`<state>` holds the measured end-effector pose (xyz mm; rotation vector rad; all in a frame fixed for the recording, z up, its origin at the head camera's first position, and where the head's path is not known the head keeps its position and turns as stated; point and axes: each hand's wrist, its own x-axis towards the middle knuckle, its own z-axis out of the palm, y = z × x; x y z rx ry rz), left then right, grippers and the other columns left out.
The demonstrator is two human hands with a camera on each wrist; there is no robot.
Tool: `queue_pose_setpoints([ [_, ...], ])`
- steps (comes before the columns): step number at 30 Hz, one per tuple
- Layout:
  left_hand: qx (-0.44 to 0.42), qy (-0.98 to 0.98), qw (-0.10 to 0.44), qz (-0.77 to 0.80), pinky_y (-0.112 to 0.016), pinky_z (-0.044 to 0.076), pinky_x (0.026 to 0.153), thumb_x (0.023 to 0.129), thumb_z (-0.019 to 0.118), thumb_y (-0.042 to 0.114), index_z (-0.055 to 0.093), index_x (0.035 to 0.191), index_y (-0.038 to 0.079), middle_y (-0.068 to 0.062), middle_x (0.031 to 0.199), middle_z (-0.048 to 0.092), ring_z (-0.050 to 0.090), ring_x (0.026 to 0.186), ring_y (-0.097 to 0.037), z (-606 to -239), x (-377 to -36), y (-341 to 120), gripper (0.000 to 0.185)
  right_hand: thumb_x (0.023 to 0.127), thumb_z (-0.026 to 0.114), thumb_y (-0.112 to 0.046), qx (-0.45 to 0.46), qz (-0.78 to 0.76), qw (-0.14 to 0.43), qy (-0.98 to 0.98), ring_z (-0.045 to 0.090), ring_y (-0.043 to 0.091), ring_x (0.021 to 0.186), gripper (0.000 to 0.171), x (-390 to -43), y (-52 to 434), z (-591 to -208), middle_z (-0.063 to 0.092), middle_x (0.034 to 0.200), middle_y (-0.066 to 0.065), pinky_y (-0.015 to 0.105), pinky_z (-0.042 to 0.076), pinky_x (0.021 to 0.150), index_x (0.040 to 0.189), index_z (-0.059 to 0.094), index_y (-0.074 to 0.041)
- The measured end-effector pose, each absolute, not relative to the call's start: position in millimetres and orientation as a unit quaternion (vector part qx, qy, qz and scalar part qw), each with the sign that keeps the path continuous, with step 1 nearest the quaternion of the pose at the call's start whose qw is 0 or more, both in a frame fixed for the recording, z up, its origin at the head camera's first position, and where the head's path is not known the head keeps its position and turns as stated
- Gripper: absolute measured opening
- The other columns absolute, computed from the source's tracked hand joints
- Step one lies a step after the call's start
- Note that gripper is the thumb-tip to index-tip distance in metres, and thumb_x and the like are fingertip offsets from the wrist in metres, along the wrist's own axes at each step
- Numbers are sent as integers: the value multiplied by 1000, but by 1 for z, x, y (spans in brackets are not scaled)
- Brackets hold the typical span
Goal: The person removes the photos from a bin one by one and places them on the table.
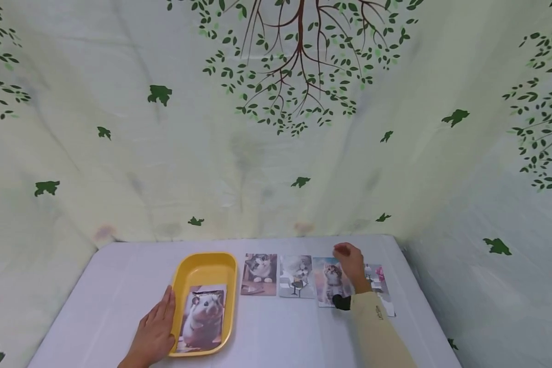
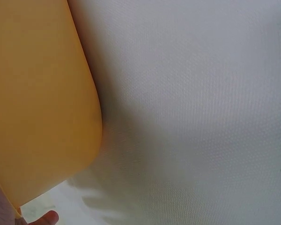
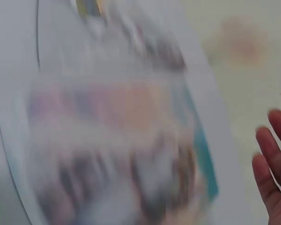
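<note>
Picture cards and yellow tray on table.
We see the left hand flat against the tray; the right hand, fingers loose, hides the rightmost card; its wrist view is blurred.

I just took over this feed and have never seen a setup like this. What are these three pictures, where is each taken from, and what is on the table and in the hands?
No machine here: a person works with two bare hands. The big picture comes from a camera on their head; the other two from cameras on each wrist. On the white cloth-covered table sits a yellow plastic tray holding a hamster photo card. Beside it lies a row of kitten photo cards. The left hand rests flat against the tray's side, holding nothing. The right hand hovers over the cards at the right end; its wrist picture is blurred, showing straight fingers and nothing gripped.
</note>
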<state>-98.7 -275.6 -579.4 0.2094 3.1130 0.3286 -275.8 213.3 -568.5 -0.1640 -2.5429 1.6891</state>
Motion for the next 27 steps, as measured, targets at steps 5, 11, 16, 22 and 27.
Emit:
queue_pose_setpoints([
  [5, 61, 993, 9, 102, -69, 33, 93, 72, 57, 6, 5, 150, -7, -18, 160, 4, 36, 126, -50, -580, -100, -274, 95, 89, 62, 1, 47, 596, 15, -801, 63, 33, 90, 17, -253, 136, -529, 66, 98, 25, 35, 54, 77, 103, 65, 11],
  [11, 65, 993, 3, 103, -68, 34, 93, 71, 57, 6, 5, 150, -8, -18, 160, 2, 36, 126, -50, -582, -101, -276, 96, 88, 65, -3, 153, 593, -19, -790, 66, 25, 84, 14, -244, 65, -545, 69, 93, 17, 32, 55, 74, 99, 67, 6],
  [16, 68, 992, -6, 106, -68, 34, 92, 70, 58, 6, 5, 150, -7, -17, 161, 0, 36, 125, -51, -582, -101, -277, 97, 88, 68, -12, 181, 564, -58, -804, 64, 12, 84, 15, -229, 3, -551, 69, 92, 1, 24, 53, 75, 99, 70, -2],
  [22, 61, 991, 18, 117, -69, 32, 94, 70, 58, 6, 10, 149, -9, -18, 160, 1, 34, 128, -51, -579, -102, -275, 93, 89, 67, -15, 213, 541, -106, -807, 59, 2, 87, 16, -209, -50, -554, 69, 92, -9, 22, 51, 81, 103, 72, -7],
  [27, 59, 992, 6, 115, -68, 34, 93, 70, 59, 7, 15, 148, -10, -19, 160, 6, 35, 127, -49, -579, -102, -274, 91, 89, 67, -9, 242, 528, -130, -804, 62, 1, 87, 23, -201, -74, -557, 71, 88, -5, 17, 50, 76, 110, 70, -2],
])
